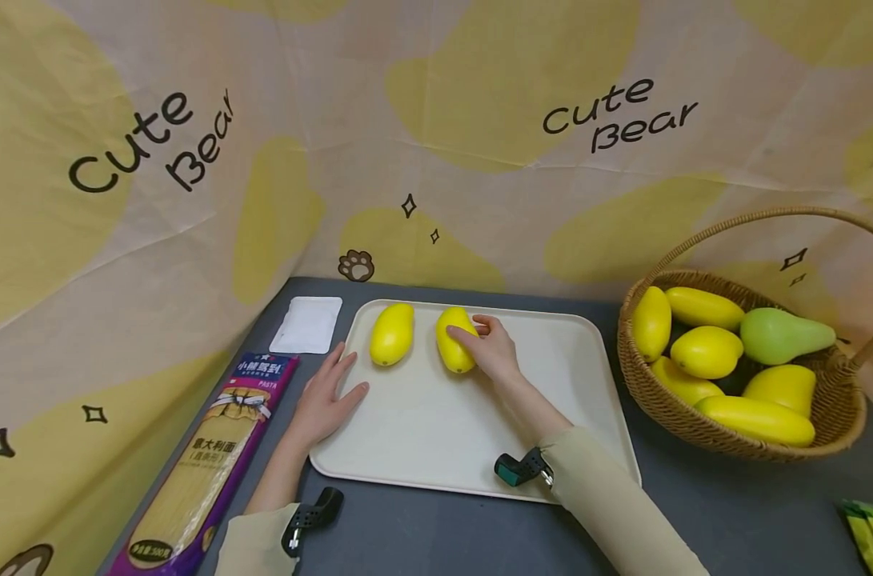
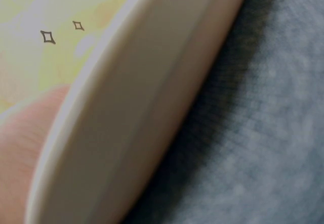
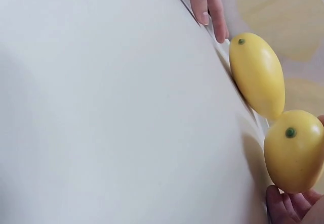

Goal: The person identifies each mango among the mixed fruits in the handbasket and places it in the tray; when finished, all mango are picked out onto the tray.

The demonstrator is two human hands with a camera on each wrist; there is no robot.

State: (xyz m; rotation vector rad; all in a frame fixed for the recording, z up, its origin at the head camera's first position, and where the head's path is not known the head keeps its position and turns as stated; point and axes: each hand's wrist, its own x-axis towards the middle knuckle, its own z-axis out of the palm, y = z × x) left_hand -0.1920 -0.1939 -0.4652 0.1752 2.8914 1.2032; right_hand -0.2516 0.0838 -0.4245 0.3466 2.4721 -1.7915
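Observation:
Toward the back of the white tray (image 1: 422,432), my right hand (image 1: 495,350) holds a yellow mango (image 1: 450,340) between thumb and fingers. In the right wrist view that mango (image 3: 293,153) shows its green stem end, with fingers (image 3: 288,206) curled about its far side. A second yellow mango (image 1: 391,334) lies on the tray just left of it. My left hand (image 1: 326,406) rests on the tray's left edge, fingers spread and pointing away. The left wrist view is filled by the tray's side wall (image 2: 126,102), which hides most of that hand.
A wicker basket (image 1: 630,376) of yellow fruit and a green pear (image 1: 782,336) stands right of the tray. Left lie a pasta packet (image 1: 213,456) and a small white square (image 1: 306,324). A green packet (image 1: 871,528) sits at the lower right. A printed cloth (image 1: 479,224) hangs behind.

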